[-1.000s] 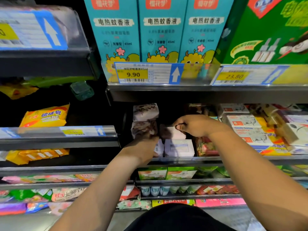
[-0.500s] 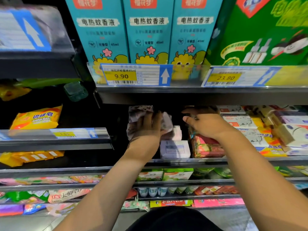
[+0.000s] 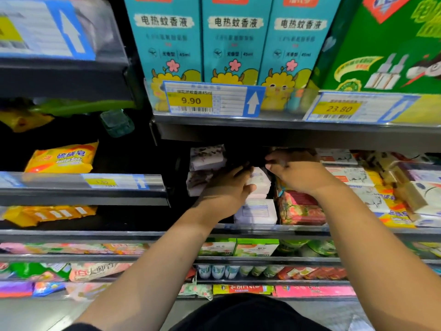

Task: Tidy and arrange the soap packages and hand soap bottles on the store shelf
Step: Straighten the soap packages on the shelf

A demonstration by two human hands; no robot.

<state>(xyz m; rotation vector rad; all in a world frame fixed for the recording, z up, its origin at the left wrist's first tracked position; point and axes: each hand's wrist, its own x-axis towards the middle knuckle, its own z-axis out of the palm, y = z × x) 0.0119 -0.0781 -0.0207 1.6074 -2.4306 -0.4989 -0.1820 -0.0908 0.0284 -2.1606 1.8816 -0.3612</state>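
Lowered from the marbled packs, the left hand (image 3: 226,191) now closes its fingers on the pale soap package (image 3: 259,181) in the middle of the store shelf (image 3: 269,227), atop another white package (image 3: 255,211). Just right of it, the right hand (image 3: 299,174) hovers over the red-wrapped soaps (image 3: 301,207), fingers curled; whether it grips anything cannot be told. Two marbled packs (image 3: 206,157) sit stacked at left. Teal boxes (image 3: 232,39) stand above, behind a 9.90 price tag (image 3: 191,100).
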